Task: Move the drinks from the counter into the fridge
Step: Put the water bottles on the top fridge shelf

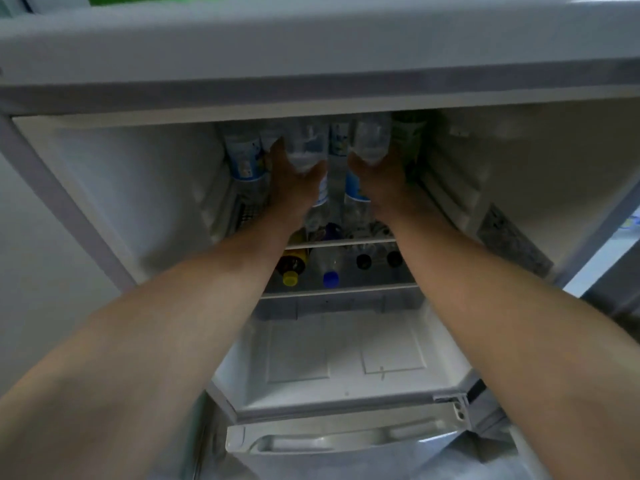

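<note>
Both my arms reach deep into the open fridge [114, 188]. My left hand [294, 181] grips a clear water bottle [306, 147] at the top shelf. My right hand [379, 178] grips a second clear water bottle [372, 140] beside it. Between and below them stand more water bottles with blue and white labels [244, 161]. A green bottle [408, 133] is at the far right of that shelf. My fingers are mostly hidden behind the bottles.
On the lower shelf [341, 291] lie a dark bottle with a yellow cap [290, 278], a clear bottle with a blue cap [330, 279] and two dark-capped bottles [363, 261]. A white crisper drawer [346, 441] sits pulled out at the bottom.
</note>
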A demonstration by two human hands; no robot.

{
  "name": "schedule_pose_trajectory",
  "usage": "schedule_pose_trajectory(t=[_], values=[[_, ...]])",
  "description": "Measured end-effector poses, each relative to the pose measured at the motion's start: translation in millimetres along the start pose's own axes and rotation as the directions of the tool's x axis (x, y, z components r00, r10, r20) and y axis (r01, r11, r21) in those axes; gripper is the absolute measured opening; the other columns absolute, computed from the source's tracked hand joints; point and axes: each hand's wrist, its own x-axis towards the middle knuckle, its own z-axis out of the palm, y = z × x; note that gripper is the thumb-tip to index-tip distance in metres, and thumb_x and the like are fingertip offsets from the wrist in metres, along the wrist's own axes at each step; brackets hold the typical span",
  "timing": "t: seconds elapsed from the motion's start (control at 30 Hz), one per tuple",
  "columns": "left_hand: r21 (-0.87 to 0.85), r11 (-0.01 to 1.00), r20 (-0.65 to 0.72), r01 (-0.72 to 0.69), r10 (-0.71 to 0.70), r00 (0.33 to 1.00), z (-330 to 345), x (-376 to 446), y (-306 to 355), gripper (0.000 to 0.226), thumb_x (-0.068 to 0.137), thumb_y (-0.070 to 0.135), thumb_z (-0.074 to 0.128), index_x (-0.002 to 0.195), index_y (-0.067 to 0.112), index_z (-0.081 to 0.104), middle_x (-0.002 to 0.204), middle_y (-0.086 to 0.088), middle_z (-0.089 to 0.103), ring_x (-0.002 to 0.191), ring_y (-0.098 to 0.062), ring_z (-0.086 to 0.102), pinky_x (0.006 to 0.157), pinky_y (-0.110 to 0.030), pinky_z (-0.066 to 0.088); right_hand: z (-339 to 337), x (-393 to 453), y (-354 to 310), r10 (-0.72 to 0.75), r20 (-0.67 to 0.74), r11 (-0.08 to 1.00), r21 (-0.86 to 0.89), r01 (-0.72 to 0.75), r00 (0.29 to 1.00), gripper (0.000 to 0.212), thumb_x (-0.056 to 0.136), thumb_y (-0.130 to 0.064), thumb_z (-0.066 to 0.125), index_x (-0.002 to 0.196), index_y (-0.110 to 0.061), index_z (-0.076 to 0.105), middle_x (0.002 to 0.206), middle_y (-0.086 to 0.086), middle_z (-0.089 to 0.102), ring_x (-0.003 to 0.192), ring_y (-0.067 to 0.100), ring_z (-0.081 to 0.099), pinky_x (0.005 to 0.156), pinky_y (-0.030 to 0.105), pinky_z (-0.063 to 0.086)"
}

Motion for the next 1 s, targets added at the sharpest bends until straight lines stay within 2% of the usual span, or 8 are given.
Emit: schedule_pose_trajectory(t=[0.07, 0.13, 0.17, 0.33, 0.47, 0.57, 0.67, 1.0], values=[[0.042, 0.999, 0.029, -0.027, 0.026, 0.999, 9, 10, -6, 0.073, 0.088, 0.012, 0.071, 0.148, 0.012, 0.030, 0.100, 0.015, 0.053, 0.081, 0.019, 0.057, 0.061, 0.000, 0.042, 2, 7, 2, -0.046, 0.000, 0.999, -0.001, 0.046, 0.999, 0.075, 0.089, -0.016, 0.072, 0.150, -0.010, 0.030, 0.148, 0.011, 0.045, 0.134, 0.025, 0.047, 0.111, 0.047, 0.041], [0.081, 0.996, 0.072, -0.032, 0.026, 0.997, 15, 20, -9, 0.079, 0.087, 0.020, 0.072, 0.152, 0.017, 0.027, 0.128, 0.000, 0.056, 0.113, -0.005, 0.057, 0.087, -0.018, 0.045, 1, 12, 5, -0.094, 0.006, 0.996, 0.004, 0.094, 0.996, 0.077, 0.088, -0.010, 0.072, 0.151, -0.007, 0.027, 0.149, 0.014, 0.044, 0.135, 0.025, 0.045, 0.113, 0.045, 0.038], [0.092, 0.995, 0.097, -0.045, 0.036, 0.995, 17, 24, -11, 0.080, 0.087, 0.021, 0.073, 0.152, 0.019, 0.026, 0.139, -0.004, 0.052, 0.119, -0.011, 0.052, 0.094, -0.023, 0.043, 1, 15, 8, -0.110, 0.009, 0.994, 0.003, 0.110, 0.994, 0.077, 0.088, -0.009, 0.072, 0.150, -0.005, 0.027, 0.149, 0.016, 0.043, 0.135, 0.026, 0.045, 0.114, 0.045, 0.038], [0.102, 0.991, 0.112, -0.083, 0.071, 0.991, 13, 34, -22, 0.083, 0.089, 0.019, 0.071, 0.155, 0.017, 0.021, 0.134, 0.002, 0.050, 0.115, -0.010, 0.049, 0.089, -0.015, 0.042, -5, 25, 15, -0.099, 0.066, 0.995, -0.017, 0.101, 0.993, 0.072, 0.090, -0.016, 0.071, 0.149, -0.011, 0.031, 0.147, 0.010, 0.046, 0.133, 0.023, 0.047, 0.110, 0.047, 0.043], [0.140, 0.984, 0.102, -0.107, 0.094, 0.990, 3, 27, -31, 0.089, 0.085, 0.019, 0.075, 0.153, 0.018, 0.018, 0.133, 0.006, 0.044, 0.116, -0.003, 0.042, 0.089, -0.012, 0.039, -15, 21, 25, -0.129, 0.124, 0.986, -0.093, 0.141, 0.984, 0.073, 0.084, -0.014, 0.077, 0.144, -0.013, 0.036, 0.142, 0.006, 0.049, 0.128, 0.019, 0.051, 0.104, 0.033, 0.047], [0.271, 0.954, 0.183, -0.125, 0.077, 0.980, -5, 26, -30, 0.094, 0.078, 0.022, 0.081, 0.151, 0.019, 0.021, 0.133, 0.010, 0.042, 0.118, -0.004, 0.040, 0.094, -0.017, 0.035, -24, 23, 30, -0.074, 0.170, 0.930, -0.345, 0.129, 0.983, 0.078, 0.076, -0.025, 0.083, 0.141, -0.013, 0.042, 0.139, 0.007, 0.055, 0.124, 0.023, 0.055, 0.102, 0.038, 0.049], [0.394, 0.918, 0.218, -0.049, -0.041, 0.975, -7, 29, -35, 0.092, 0.073, 0.029, 0.085, 0.145, 0.020, 0.030, 0.143, -0.003, 0.049, 0.125, -0.019, 0.049, 0.094, -0.025, 0.037, -30, 32, 30, 0.007, 0.206, 0.813, -0.571, 0.115, 0.978, 0.073, 0.072, -0.045, 0.082, 0.134, -0.018, 0.054, 0.133, 0.005, 0.061, 0.118, 0.022, 0.060, 0.097, 0.039, 0.053], [0.445, 0.894, 0.065, -0.059, 0.034, 0.997, 29, 53, -41, 0.087, 0.075, 0.027, 0.083, 0.144, 0.017, 0.032, 0.143, -0.012, 0.049, 0.129, -0.029, 0.049, 0.105, -0.038, 0.043, 10, 63, 30, 0.008, 0.088, 0.809, -0.587, 0.045, 0.996, 0.072, 0.086, -0.035, 0.073, 0.145, -0.013, 0.038, 0.145, 0.012, 0.050, 0.129, 0.031, 0.051, 0.103, 0.038, 0.046]])
